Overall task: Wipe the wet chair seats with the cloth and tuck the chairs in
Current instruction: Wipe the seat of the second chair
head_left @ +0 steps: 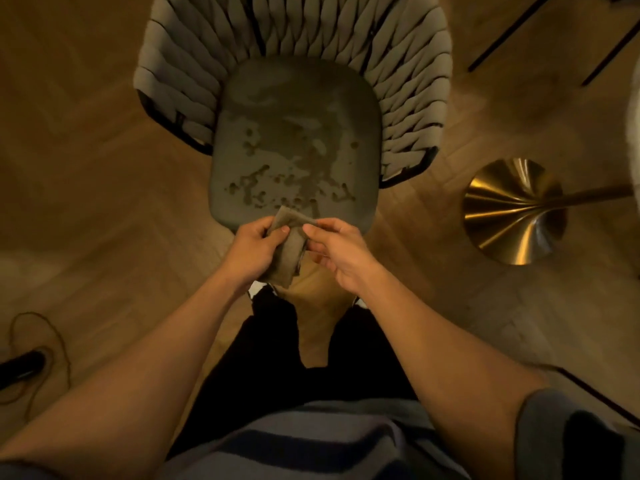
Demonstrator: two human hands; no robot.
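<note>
A chair with a woven strap back stands straight in front of me, and its dark seat (294,109) shows wet blotches and droplets across the middle and front. I hold a small brownish cloth (289,252) just above the seat's front edge. My left hand (254,249) grips the cloth's left side with curled fingers. My right hand (337,252) pinches the cloth's right edge between thumb and fingers. The cloth hangs folded between both hands and does not touch the seat.
A shiny brass round base (514,211) with a pole sits on the wooden floor to the right of the chair. Thin dark legs (505,43) cross the far right corner. A dark object with a loose cord (38,355) lies at the lower left.
</note>
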